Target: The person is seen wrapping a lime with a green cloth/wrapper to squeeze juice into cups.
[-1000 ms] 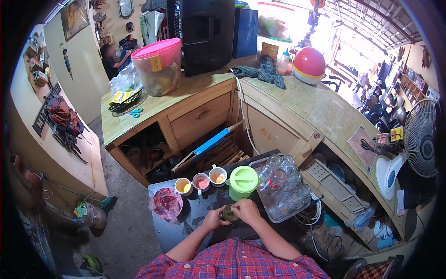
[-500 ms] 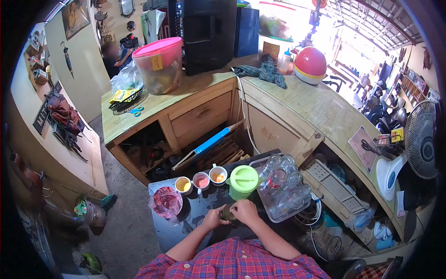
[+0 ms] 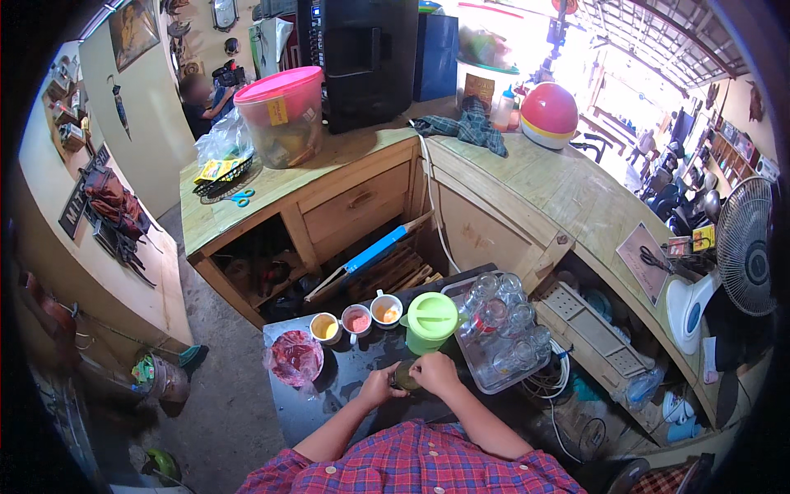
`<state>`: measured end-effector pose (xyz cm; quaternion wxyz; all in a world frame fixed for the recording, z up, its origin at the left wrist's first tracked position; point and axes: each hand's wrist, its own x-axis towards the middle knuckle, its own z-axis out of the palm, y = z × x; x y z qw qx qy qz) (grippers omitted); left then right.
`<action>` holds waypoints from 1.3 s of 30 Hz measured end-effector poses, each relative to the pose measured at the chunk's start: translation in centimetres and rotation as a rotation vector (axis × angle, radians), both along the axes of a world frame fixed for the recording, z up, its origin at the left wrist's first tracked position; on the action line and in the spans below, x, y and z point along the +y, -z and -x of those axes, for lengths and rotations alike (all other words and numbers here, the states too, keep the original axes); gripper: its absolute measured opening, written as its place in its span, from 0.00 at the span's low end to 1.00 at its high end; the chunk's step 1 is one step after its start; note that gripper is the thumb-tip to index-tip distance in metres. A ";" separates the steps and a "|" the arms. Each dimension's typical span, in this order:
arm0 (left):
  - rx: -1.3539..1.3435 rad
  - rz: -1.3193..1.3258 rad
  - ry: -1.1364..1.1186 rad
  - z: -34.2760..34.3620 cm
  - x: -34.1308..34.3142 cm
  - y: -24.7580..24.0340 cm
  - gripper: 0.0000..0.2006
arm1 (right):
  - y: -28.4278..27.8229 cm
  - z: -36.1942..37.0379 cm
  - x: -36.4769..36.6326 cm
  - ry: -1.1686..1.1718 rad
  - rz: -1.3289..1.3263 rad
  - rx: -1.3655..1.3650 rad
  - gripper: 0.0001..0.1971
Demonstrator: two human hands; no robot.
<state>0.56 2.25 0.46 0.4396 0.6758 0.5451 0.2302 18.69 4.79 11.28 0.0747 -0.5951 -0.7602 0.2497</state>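
My left hand is wrapped round the side of a small greenish glass, close to my body over the dark table. The fingers of my right hand are closed on its rim from the other side. What is inside the glass is too small to make out. Just beyond my right hand stands a light green lidded pitcher. Three white cups stand in a row left of it: one with yellow contents, one with pink, one with pale orange pieces.
Right of the pitcher, a clear plastic tray holds several upturned glasses. A pink bowl covered in plastic sits at the table's left. Beyond rises a wooden counter bearing a pink-lidded tub. A fan stands far right.
Both hands stay almost in place round the glass. My right fingers have shifted slightly at its rim, and a little more of the glass shows.
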 end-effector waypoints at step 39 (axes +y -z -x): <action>-0.211 -0.107 0.136 -1.3 1.6 -1.9 0.44 | 0.1 -0.9 1.6 -0.244 -0.106 0.025 0.06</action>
